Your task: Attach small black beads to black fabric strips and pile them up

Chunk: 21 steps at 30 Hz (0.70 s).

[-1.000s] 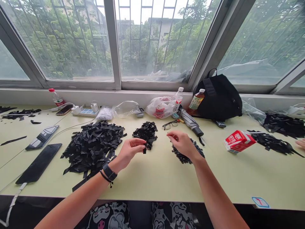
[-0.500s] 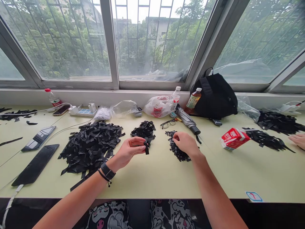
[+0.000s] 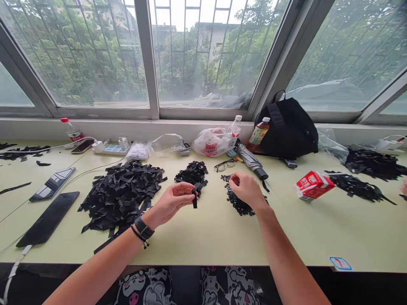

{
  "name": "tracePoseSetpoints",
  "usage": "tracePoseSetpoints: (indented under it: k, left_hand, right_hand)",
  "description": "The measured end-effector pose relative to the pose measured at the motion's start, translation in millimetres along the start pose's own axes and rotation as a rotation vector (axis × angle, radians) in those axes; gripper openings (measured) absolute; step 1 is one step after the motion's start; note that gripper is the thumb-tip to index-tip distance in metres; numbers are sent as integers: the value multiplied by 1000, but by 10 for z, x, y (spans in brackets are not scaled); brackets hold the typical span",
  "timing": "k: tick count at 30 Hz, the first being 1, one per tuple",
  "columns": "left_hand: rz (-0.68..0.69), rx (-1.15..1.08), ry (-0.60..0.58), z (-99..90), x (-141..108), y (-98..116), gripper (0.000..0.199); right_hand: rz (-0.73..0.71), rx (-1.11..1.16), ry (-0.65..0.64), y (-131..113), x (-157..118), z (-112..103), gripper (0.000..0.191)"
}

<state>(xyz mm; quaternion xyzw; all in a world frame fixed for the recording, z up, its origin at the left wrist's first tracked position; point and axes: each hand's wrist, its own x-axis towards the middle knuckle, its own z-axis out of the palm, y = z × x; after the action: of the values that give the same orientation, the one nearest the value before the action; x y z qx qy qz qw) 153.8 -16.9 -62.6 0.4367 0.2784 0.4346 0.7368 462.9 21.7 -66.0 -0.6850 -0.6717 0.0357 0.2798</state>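
Pinched between the thumb and fingers of my left hand (image 3: 174, 200) is a short black fabric strip (image 3: 195, 200), hanging down over the table. Behind it lies a small pile of black pieces (image 3: 191, 173). A large heap of cut black strips (image 3: 122, 192) spreads to the left of that hand. My right hand (image 3: 246, 189) is over a pile of small black rings (image 3: 238, 204), fingertips drawn together at its upper part. Whatever those fingers hold, if anything, is too small to make out.
A red milk carton (image 3: 313, 185) stands right of my right arm, near more black strips (image 3: 358, 186). Glasses (image 3: 225, 165), a folded umbrella (image 3: 251, 161) and a black backpack (image 3: 288, 129) lie behind. Phones (image 3: 52, 184) and cables are at left. Another person's hand (image 3: 403, 187) shows at the right edge.
My right hand has lifted slightly from the rings, its fingers drawn together. The strip in my left hand has turned a little. The other person's hand has moved further right.
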Motion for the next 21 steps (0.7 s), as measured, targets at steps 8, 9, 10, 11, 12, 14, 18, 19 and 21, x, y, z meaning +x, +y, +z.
tracePoseSetpoints:
  k: [8, 9, 10, 11, 12, 14, 18, 19, 21]
  left_hand:
    - [136, 185, 51, -42, 53, -91, 31]
    - [151, 202, 58, -43, 56, -99, 30]
    - [163, 214, 65, -42, 57, -105, 29]
    - [172, 221, 72, -40, 58, -108, 29]
    - [182, 227, 78, -37, 57, -110, 28]
    - [203, 238, 87, -33, 58, -114, 27]
    - [235, 291, 87, -48, 75, -137, 25]
    - [248, 310, 86, -55, 80, -145, 25]
    - [286, 353, 89, -66, 87, -162, 25]
  right_hand:
    - [-152, 898, -409, -737, -313, 295, 29]
    - [-155, 946, -445, -798, -350, 332, 29]
    - [-150, 984, -467, -843, -380, 361, 30]
    - [-141, 1014, -478, -874, -401, 380, 31]
    - [-130, 1039, -484, -893, -415, 391, 32]
    - [-109, 1075, -492, -906, -427, 395, 32]
    - [-93, 1077, -501, -901, -430, 386, 32]
    - [-91, 1071, -501, -902, -431, 387, 33]
    - [-87, 1065, -502, -906, -434, 392, 35]
